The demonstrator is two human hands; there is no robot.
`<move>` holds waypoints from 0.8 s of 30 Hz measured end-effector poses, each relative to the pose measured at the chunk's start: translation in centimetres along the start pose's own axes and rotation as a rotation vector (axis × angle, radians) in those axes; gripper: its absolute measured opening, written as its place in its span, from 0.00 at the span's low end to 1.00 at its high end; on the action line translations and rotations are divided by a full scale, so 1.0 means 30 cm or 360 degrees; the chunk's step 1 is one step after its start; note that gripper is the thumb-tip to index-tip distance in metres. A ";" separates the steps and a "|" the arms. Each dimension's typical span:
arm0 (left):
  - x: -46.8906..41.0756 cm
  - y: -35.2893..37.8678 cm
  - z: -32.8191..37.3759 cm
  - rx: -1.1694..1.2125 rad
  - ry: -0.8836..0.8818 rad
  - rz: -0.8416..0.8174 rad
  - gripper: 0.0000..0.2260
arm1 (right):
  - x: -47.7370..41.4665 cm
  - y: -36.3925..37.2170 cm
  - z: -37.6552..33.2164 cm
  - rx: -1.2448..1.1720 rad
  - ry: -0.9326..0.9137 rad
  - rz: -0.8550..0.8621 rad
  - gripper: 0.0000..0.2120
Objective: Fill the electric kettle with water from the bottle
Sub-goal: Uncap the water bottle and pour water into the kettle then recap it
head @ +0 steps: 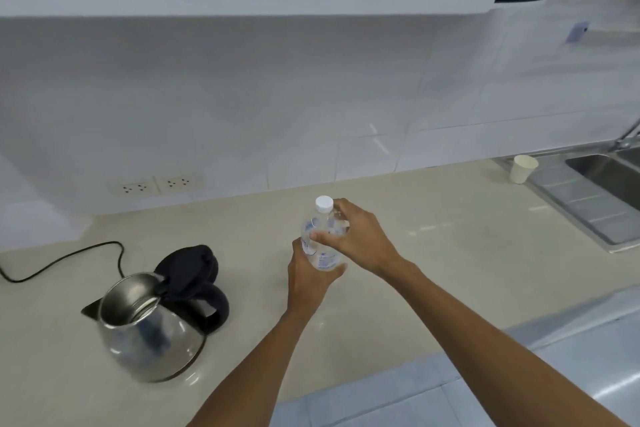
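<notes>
A clear plastic water bottle [323,236] with a white cap [324,203] is held upright above the beige counter [433,253], cap still on. My left hand [306,279] grips its lower body from below and the left. My right hand [356,239] wraps its upper body from the right, just under the cap. To the left stands a steel electric kettle [149,329] with a black handle, its black lid [188,269] flipped up and the inside showing.
A black power cord [69,258] trails from the kettle to the left. Two wall sockets [156,185] sit on the tiled backsplash. At far right are a steel sink [602,180] with a drainboard and a white paper cup [523,168]. The counter's front edge runs close below.
</notes>
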State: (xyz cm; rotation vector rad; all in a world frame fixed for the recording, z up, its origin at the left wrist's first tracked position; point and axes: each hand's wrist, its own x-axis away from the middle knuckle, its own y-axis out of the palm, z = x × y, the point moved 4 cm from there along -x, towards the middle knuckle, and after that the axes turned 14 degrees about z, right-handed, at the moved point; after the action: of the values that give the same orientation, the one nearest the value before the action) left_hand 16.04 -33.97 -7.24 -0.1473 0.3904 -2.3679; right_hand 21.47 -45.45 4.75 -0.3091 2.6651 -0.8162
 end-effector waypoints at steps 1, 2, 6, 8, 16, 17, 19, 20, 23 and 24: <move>-0.021 0.020 -0.008 -0.0011 -0.0002 0.0009 0.38 | -0.022 0.009 0.022 0.0007 -0.0003 -0.0015 0.29; -0.040 0.036 -0.016 -0.0024 0.0000 0.0019 0.38 | -0.043 0.019 0.041 0.0015 -0.0014 -0.0030 0.30; -0.086 0.070 -0.065 -0.0040 -0.0012 0.0089 0.39 | -0.078 0.053 0.105 -0.0058 -0.0031 -0.0019 0.33; -0.095 0.075 -0.078 -0.0041 -0.0005 0.0101 0.38 | -0.075 0.066 0.128 -0.0092 -0.0030 0.0012 0.33; -0.094 0.081 -0.085 -0.0052 -0.0016 0.0038 0.38 | -0.054 0.067 0.142 -0.0087 -0.0038 0.0062 0.33; -0.095 0.079 -0.089 -0.0064 -0.0030 0.0000 0.38 | -0.055 0.064 0.134 -0.0075 -0.0046 0.0057 0.33; -0.092 0.063 -0.096 -0.0129 -0.0014 -0.0084 0.39 | -0.049 0.059 0.117 -0.0035 -0.0048 0.0056 0.33; -0.087 0.049 -0.100 -0.0181 0.0004 -0.0120 0.41 | -0.044 0.055 0.108 0.0004 -0.0051 0.0059 0.34; -0.055 -0.017 -0.102 -0.0333 0.0046 -0.0211 0.46 | -0.017 0.033 0.073 0.0136 -0.0042 0.0126 0.42; -0.036 -0.046 -0.101 -0.0373 0.0050 -0.0240 0.48 | -0.001 0.022 0.060 0.0161 -0.0019 0.0183 0.44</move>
State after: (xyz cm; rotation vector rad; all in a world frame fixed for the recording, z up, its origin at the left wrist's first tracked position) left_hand 15.31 -31.56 -9.65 -0.2563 0.6938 -2.4687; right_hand 22.10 -45.81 2.98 -0.1334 2.5925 -0.9059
